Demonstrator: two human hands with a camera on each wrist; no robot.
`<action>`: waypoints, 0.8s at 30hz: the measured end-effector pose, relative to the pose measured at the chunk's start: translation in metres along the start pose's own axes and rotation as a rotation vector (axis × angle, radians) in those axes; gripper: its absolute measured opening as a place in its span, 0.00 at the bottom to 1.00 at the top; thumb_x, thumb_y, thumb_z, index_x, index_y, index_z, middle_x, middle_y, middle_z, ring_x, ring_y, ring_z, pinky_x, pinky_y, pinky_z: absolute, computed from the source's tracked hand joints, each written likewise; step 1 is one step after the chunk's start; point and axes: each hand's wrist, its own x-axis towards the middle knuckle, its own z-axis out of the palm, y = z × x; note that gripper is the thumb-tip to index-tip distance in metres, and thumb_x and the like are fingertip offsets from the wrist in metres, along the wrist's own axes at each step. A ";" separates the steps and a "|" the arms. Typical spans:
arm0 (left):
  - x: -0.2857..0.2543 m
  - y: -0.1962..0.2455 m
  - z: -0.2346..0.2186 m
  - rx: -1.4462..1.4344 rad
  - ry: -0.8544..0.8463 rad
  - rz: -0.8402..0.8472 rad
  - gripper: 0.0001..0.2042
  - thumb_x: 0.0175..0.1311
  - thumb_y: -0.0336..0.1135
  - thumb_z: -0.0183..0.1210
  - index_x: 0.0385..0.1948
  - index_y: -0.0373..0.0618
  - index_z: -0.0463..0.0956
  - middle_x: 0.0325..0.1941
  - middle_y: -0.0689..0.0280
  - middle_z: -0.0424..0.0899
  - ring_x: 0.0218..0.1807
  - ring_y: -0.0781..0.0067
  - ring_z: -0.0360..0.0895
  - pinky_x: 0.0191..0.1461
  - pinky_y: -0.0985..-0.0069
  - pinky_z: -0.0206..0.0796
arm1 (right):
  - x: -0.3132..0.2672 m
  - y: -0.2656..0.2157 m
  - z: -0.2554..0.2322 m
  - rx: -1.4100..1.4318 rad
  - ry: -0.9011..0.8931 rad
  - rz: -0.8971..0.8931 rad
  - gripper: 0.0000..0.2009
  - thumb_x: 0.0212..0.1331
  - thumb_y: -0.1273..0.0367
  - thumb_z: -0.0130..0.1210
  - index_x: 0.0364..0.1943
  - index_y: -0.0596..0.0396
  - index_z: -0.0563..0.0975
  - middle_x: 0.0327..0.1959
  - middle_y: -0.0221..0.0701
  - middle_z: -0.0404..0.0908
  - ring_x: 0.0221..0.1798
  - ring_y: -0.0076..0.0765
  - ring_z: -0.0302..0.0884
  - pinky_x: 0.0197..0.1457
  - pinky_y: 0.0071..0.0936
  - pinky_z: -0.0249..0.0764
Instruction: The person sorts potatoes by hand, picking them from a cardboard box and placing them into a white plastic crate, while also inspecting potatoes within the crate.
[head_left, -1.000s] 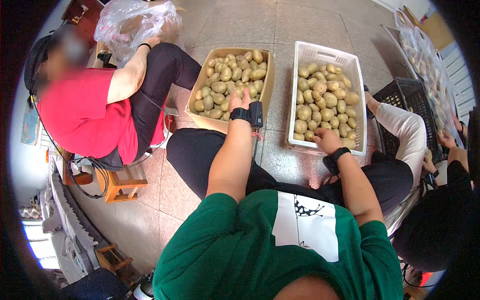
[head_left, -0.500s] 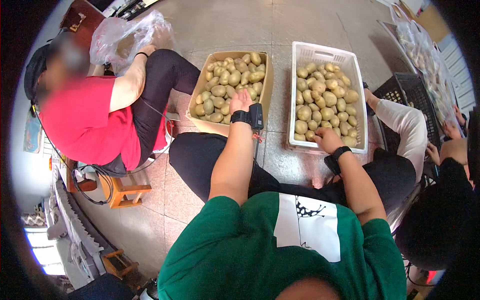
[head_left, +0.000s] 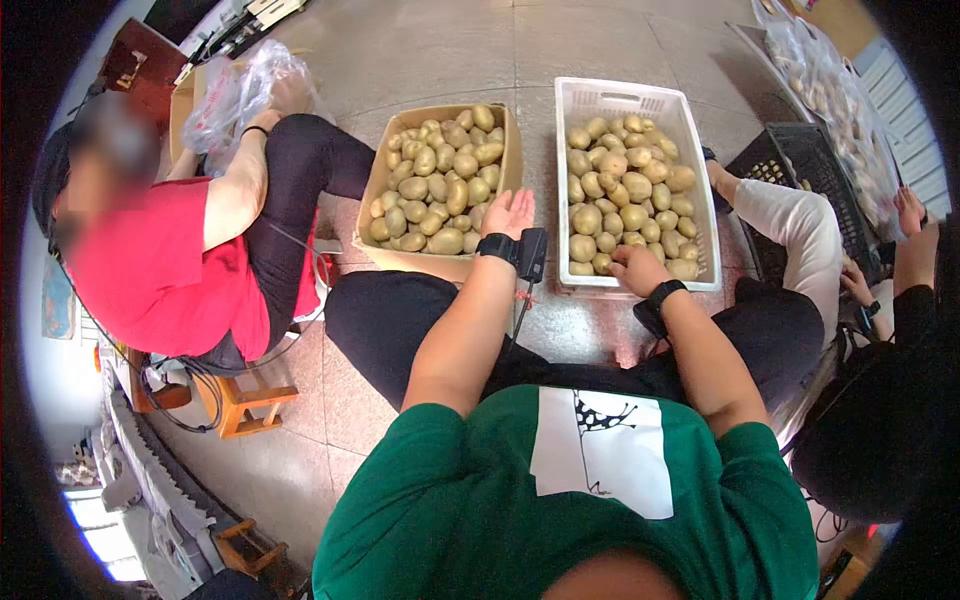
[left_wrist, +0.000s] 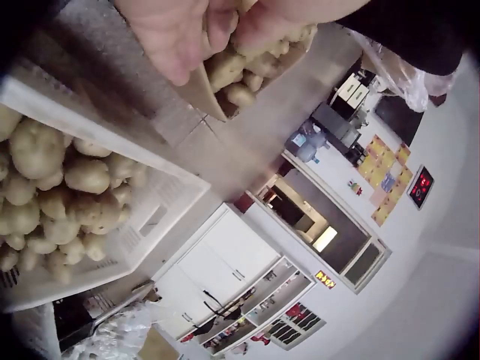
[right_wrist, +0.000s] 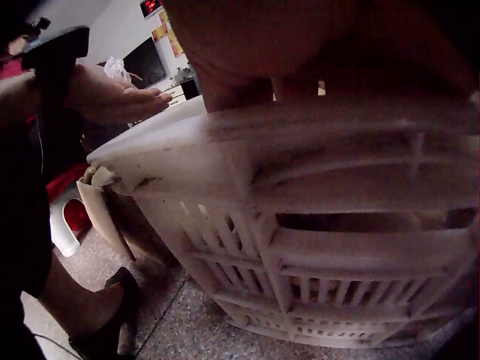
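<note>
My left hand (head_left: 508, 215) is palm up beside the right edge of the cardboard box (head_left: 510, 150), with nothing on its palm. Potatoes (head_left: 440, 185) fill that box. In the left wrist view the hand (left_wrist: 169, 34) overlaps the box. My right hand (head_left: 642, 270) rests at the near rim of the white plastic crate (head_left: 700, 115), its loosely bent fingers reaching over potatoes (head_left: 630, 190) at the near end. From the right wrist, the crate's slatted wall (right_wrist: 247, 255) hides those fingertips.
A person in a red shirt (head_left: 170, 270) sits at left with a clear plastic bag (head_left: 270, 80). To the right are another person's leg (head_left: 790, 220), a black crate (head_left: 840, 190) and a plastic-covered row of potatoes (head_left: 820, 90). A wooden stool (head_left: 245, 405) stands at lower left.
My left hand has shifted from over the box's potatoes to its right edge, palm upward. The right hand stays by the crate's near rim. The head view has shifted slightly.
</note>
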 end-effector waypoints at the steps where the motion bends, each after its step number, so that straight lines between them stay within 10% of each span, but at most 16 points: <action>1: -0.008 -0.005 0.004 0.001 -0.001 -0.015 0.18 0.60 0.30 0.46 0.51 0.38 0.54 0.57 0.57 0.57 0.53 0.57 0.64 0.55 0.67 0.64 | 0.000 0.000 0.001 -0.004 0.005 0.014 0.13 0.47 0.64 0.50 0.31 0.60 0.76 0.33 0.49 0.75 0.39 0.51 0.72 0.46 0.39 0.67; 24: -0.022 -0.053 0.009 0.569 -0.040 -0.177 0.17 0.60 0.31 0.45 0.51 0.39 0.60 0.54 0.59 0.68 0.55 0.64 0.67 0.53 0.70 0.63 | 0.013 -0.017 -0.042 0.013 0.264 0.088 0.16 0.45 0.66 0.54 0.38 0.60 0.73 0.37 0.46 0.73 0.44 0.48 0.70 0.48 0.37 0.67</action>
